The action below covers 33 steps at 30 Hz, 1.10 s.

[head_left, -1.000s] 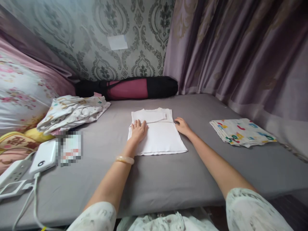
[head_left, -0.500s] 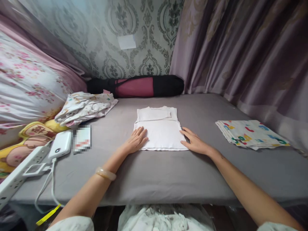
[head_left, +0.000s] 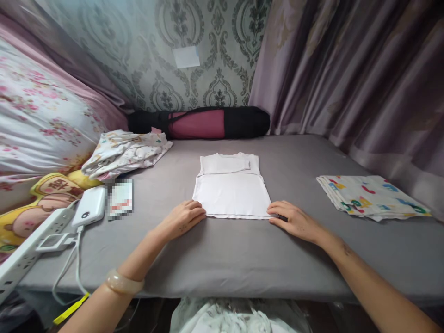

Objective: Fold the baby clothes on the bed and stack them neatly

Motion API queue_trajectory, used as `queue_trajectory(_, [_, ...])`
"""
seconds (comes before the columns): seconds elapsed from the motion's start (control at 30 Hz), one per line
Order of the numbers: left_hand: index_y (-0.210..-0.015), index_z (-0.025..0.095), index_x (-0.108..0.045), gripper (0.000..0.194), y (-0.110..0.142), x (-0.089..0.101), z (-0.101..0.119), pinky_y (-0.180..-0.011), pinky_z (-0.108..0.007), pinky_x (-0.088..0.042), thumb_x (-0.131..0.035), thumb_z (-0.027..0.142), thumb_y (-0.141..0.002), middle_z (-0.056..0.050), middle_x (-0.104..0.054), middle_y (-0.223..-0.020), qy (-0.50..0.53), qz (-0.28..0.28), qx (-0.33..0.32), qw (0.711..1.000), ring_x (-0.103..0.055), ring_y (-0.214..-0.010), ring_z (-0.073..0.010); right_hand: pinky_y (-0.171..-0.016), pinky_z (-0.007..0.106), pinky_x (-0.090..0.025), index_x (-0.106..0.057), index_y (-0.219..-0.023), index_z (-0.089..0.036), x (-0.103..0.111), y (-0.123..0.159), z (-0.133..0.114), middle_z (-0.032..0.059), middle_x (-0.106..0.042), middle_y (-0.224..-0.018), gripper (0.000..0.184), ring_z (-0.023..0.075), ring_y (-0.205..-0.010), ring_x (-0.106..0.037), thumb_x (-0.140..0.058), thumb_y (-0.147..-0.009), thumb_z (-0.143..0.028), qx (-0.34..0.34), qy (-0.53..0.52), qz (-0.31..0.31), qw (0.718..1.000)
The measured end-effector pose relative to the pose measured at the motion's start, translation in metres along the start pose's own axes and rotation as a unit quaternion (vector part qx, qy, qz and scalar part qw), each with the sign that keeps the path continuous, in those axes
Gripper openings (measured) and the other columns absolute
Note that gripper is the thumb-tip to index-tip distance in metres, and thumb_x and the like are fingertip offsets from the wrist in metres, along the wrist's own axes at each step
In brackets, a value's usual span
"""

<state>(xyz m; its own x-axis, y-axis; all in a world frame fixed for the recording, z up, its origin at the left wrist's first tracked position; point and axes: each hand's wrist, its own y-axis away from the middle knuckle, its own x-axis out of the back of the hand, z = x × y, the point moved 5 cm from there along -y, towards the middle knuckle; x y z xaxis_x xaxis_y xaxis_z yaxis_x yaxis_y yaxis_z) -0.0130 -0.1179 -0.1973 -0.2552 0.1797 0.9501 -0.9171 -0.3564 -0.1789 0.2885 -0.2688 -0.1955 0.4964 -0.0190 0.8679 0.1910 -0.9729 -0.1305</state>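
A white long-sleeved shirt lies flat on the grey bed sheet, its sleeves folded across the chest and its neckline facing away from me. My left hand is closed at the shirt's near left corner, fingertips together on the hem. At the near right corner, my right hand pinches the hem between thumb and fingers. The thumb of my left hand is mostly hidden.
A folded cloth with colourful prints lies to the right. On the left are a crumpled patterned cloth, a white power bank with cables, and a power strip. A black and maroon long bag rests along the wall.
Both hands have slid from the shirt's sides toward me, down to its two near corners. Their fingers have closed at the hem. The shirt lies much as before.
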Motion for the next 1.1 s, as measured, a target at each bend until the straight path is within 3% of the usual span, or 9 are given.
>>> queue_trajectory(0.13, [-0.099, 0.021, -0.063, 0.029, -0.001, -0.003, 0.000, -0.080, -0.030, -0.047, -0.034, 0.028, -0.100, -0.007, -0.065, -0.095, -0.042, -0.011, 0.015, 0.999, -0.060, -0.090, -0.0188, -0.096, 0.041, -0.047, -0.068, -0.106, -0.026, -0.002, 0.000, -0.002, 0.0071, -0.068, -0.111, 0.023, 0.0232, -0.106, -0.060, -0.049, -0.096, -0.032, 0.018, 0.018, 0.020, 0.999])
queue_trajectory(0.37, [-0.099, 0.022, -0.056, 0.018, -0.005, -0.007, -0.015, -0.068, -0.028, -0.044, -0.039, 0.025, -0.095, -0.003, -0.064, -0.084, 0.008, 0.035, 0.136, 0.990, -0.059, -0.074, -0.0168, -0.087, 0.039, -0.049, -0.066, -0.099, -0.024, -0.001, -0.006, -0.003, 0.0079, -0.068, -0.100, 0.027, 0.0226, -0.093, -0.062, -0.040, -0.099, -0.031, -0.013, 0.039, 0.062, 0.997])
queue_trajectory(0.53, [-0.100, 0.022, -0.059, 0.020, -0.006, -0.006, -0.018, -0.076, -0.029, -0.046, -0.044, 0.035, -0.095, -0.004, -0.063, -0.089, 0.035, 0.031, 0.094, 0.994, -0.059, -0.082, -0.0174, -0.091, 0.040, -0.049, -0.066, -0.102, -0.025, -0.001, -0.004, -0.002, 0.0079, -0.068, -0.105, 0.022, 0.0234, -0.101, -0.061, -0.046, -0.096, -0.032, -0.009, 0.020, 0.041, 0.999])
queue_trajectory(0.73, [-0.098, 0.021, -0.065, 0.022, 0.005, 0.000, -0.035, -0.087, -0.032, -0.047, -0.046, 0.031, -0.094, -0.008, -0.067, -0.103, 0.062, 0.047, 0.070, 0.994, -0.059, -0.097, -0.0196, -0.094, 0.039, -0.048, -0.067, -0.102, -0.025, 0.001, -0.003, -0.002, 0.0077, -0.067, -0.111, 0.026, 0.0224, -0.105, -0.061, -0.044, -0.091, -0.020, 0.000, 0.027, 0.045, 0.999])
queue_trajectory(0.9, [-0.088, 0.020, -0.067, 0.026, 0.001, 0.015, -0.048, -0.078, -0.030, -0.049, -0.049, 0.039, -0.092, -0.006, -0.069, -0.090, 0.096, 0.091, 0.139, 0.981, -0.060, -0.085, -0.0185, -0.082, 0.034, -0.051, -0.068, -0.093, -0.026, 0.013, -0.016, 0.010, 0.0049, -0.070, -0.102, 0.022, 0.0214, -0.092, -0.065, -0.046, -0.090, -0.027, -0.071, 0.034, 0.082, 0.993])
queue_trajectory(1.1, [-0.085, 0.020, -0.068, 0.027, -0.022, 0.032, -0.071, -0.069, -0.026, -0.046, -0.056, 0.044, -0.083, -0.002, -0.067, -0.076, 0.129, 0.186, 0.249, 0.942, -0.059, -0.075, -0.0164, -0.075, 0.031, -0.049, -0.068, -0.088, -0.024, 0.029, -0.044, 0.033, 0.0037, -0.072, -0.093, 0.020, 0.0199, -0.079, -0.066, -0.049, -0.086, -0.033, -0.171, 0.056, 0.172, 0.969])
